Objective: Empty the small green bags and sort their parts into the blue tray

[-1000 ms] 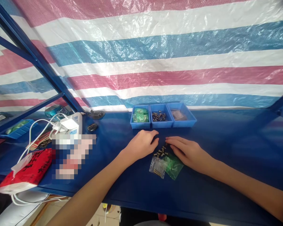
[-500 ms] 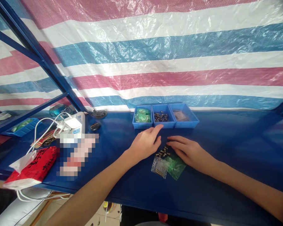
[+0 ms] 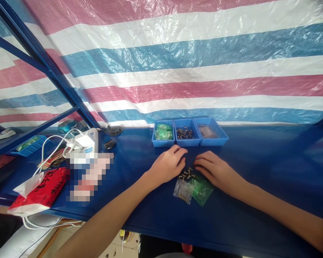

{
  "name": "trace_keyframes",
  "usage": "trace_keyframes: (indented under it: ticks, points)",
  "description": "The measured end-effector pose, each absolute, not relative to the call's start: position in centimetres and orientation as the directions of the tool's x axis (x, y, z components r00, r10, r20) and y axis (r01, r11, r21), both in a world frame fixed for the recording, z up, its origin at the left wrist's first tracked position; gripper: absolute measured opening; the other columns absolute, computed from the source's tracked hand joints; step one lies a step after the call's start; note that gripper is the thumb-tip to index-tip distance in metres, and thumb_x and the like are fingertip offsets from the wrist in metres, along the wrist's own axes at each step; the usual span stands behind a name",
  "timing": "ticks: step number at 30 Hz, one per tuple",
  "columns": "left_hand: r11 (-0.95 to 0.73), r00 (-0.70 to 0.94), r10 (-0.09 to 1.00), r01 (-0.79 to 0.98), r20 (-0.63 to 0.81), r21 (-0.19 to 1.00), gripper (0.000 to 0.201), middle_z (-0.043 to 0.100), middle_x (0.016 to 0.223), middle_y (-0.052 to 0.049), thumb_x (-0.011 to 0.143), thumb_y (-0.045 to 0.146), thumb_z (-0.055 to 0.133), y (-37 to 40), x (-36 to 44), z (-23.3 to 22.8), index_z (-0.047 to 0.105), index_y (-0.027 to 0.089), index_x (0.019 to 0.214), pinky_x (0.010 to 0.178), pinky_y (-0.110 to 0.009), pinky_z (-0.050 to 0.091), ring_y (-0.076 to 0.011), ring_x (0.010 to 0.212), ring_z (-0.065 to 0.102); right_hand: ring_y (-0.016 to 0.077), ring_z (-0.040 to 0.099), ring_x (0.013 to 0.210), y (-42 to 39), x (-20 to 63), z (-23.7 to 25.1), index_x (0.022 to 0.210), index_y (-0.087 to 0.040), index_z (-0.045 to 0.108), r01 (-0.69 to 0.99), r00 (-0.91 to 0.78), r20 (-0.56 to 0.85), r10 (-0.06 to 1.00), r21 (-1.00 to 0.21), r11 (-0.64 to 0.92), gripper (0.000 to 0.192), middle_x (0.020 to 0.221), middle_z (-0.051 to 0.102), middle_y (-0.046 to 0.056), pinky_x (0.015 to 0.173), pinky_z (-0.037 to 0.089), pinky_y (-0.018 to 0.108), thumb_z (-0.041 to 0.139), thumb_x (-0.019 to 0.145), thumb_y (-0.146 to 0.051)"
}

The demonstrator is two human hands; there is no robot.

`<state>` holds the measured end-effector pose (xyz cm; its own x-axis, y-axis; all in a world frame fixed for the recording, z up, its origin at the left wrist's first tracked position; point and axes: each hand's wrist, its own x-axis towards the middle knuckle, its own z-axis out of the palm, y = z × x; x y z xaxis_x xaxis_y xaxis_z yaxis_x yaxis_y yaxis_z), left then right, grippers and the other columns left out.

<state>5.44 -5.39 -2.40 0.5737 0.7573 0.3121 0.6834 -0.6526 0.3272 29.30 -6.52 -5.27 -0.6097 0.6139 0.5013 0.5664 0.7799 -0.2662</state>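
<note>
Looks like a small makeshift assembly workstation, more backyard workshop than proper factory. The bench [image 3: 258, 168] is covered in blue sheet and sits inside a blue steel frame [image 3: 43, 61], with a striped red, white and blue tarp [image 3: 177, 53] hung behind it as a wall. At the back of the bench are three little blue parts bins [image 3: 190, 132] in a row: one with green bags, one with small dark metal bits, one with brownish pieces. More of those bits [image 3: 187, 174] lie loose in front, next to a clear bag [image 3: 183, 191] and a green bag [image 3: 201, 188]. Off to the left a power strip [image 3: 90, 139] with white cables sits next to a red packet [image 3: 40, 190].
</note>
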Motion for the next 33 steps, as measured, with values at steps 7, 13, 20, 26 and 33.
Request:
trace_keyframes:
  ticks: [7, 13, 20, 26, 33]
  points:
    - [-0.686, 0.604, 0.726, 0.667, 0.329, 0.291, 0.027, 0.069, 0.121, -0.008, 0.103, 0.022, 0.046, -5.4, 5.6, -2.2, 0.060, 0.019, 0.126, 0.092, -0.038, 0.056, -0.0243, 0.110, 0.067, 0.0239, 0.068, 0.092, -7.1, 29.2, -4.4, 0.110, -0.021, 0.063, 0.574, -0.562, 0.507, 0.653, -0.329, 0.750, 0.017, 0.102, 0.070, 0.010, 0.079, 0.059, 0.037, 0.049, 0.102, -0.018]
    - [-0.716, 0.648, 0.697, 0.654, 0.308, 0.245, 0.025, 0.068, 0.117, -0.009, 0.103, 0.021, 0.045, -5.5, 5.6, -2.0, 0.062, 0.017, 0.121, 0.091, -0.037, 0.055, -0.0240, 0.107, 0.065, 0.0207, 0.072, 0.082, -7.3, 29.3, -4.2, 0.110, -0.023, 0.064, 0.561, -0.510, 0.527, 0.680, -0.396, 0.727, 0.016, 0.100, 0.074, 0.007, 0.068, 0.059, 0.031, 0.052, 0.100, -0.019]
    - [-0.730, 0.663, 0.683, 0.637, 0.307, 0.250, 0.025, 0.067, 0.118, -0.010, 0.103, 0.021, 0.044, -5.5, 5.6, -1.9, 0.063, 0.018, 0.120, 0.090, -0.036, 0.056, -0.0232, 0.107, 0.065, 0.0218, 0.076, 0.082, -7.3, 29.2, -4.3, 0.113, -0.024, 0.063, 0.553, -0.483, 0.555, 0.677, -0.406, 0.728, 0.017, 0.100, 0.077, 0.006, 0.068, 0.061, 0.031, 0.052, 0.100, -0.020]
    - [-0.737, 0.665, 0.676, 0.616, 0.319, 0.278, 0.026, 0.066, 0.119, -0.010, 0.103, 0.019, 0.044, -5.5, 5.6, -1.8, 0.062, 0.017, 0.120, 0.092, -0.035, 0.055, -0.0228, 0.109, 0.065, 0.0230, 0.076, 0.083, -7.2, 29.2, -4.3, 0.115, -0.024, 0.063, 0.566, -0.469, 0.584, 0.663, -0.378, 0.733, 0.018, 0.100, 0.076, 0.007, 0.070, 0.063, 0.033, 0.054, 0.100, -0.021]
    - [-0.723, 0.652, 0.689, 0.649, 0.316, 0.237, 0.026, 0.069, 0.114, -0.009, 0.104, 0.021, 0.043, -5.5, 5.6, -1.8, 0.064, 0.018, 0.121, 0.087, -0.037, 0.051, -0.0221, 0.102, 0.067, 0.0248, 0.072, 0.093, -7.2, 29.0, -4.0, 0.118, -0.024, 0.066, 0.581, -0.469, 0.597, 0.651, -0.346, 0.736, 0.025, 0.106, 0.070, 0.010, 0.076, 0.061, 0.035, 0.046, 0.103, -0.021]
